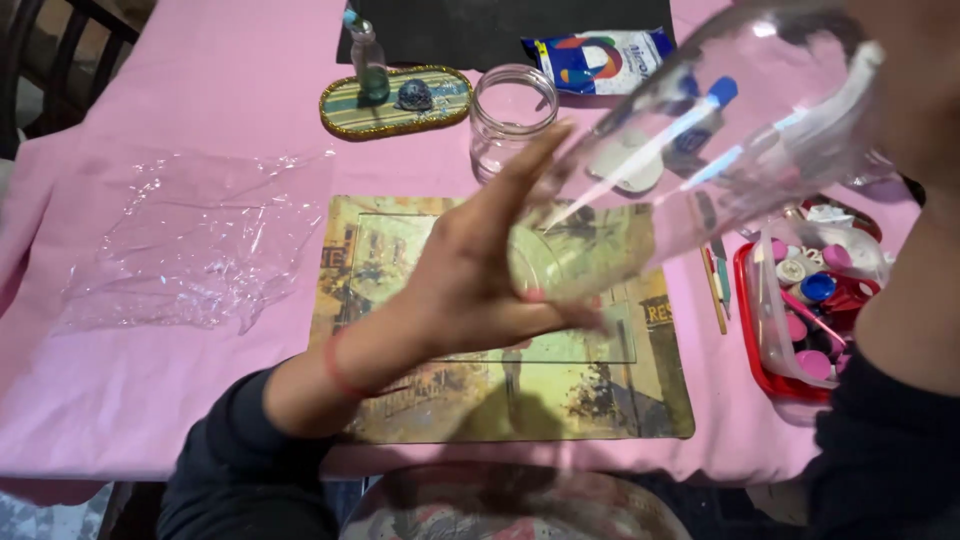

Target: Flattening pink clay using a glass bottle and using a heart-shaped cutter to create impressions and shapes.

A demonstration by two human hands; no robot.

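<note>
A large clear glass bottle (700,150) is held up on its side, close to my face and above the table. My left hand (470,280) lies flat against its round base, fingers stretched upward and thumb under the rim. My right hand (915,90) is blurred at the upper right and grips the bottle's neck end; its dark-sleeved forearm runs down the right edge. Through the glass I see a thin white stick with a blue tip (690,115); I cannot tell whether it is inside the bottle or behind it.
Below the bottle a picture placemat (420,400) lies on the pink tablecloth (120,380). Behind it stand an open glass jar (512,110), an oval tray (340,110) with a small bottle, and a white-and-blue pouch (600,55). Crumpled clear film (190,240) lies left; a red tray (760,370) of paint pots sits right.
</note>
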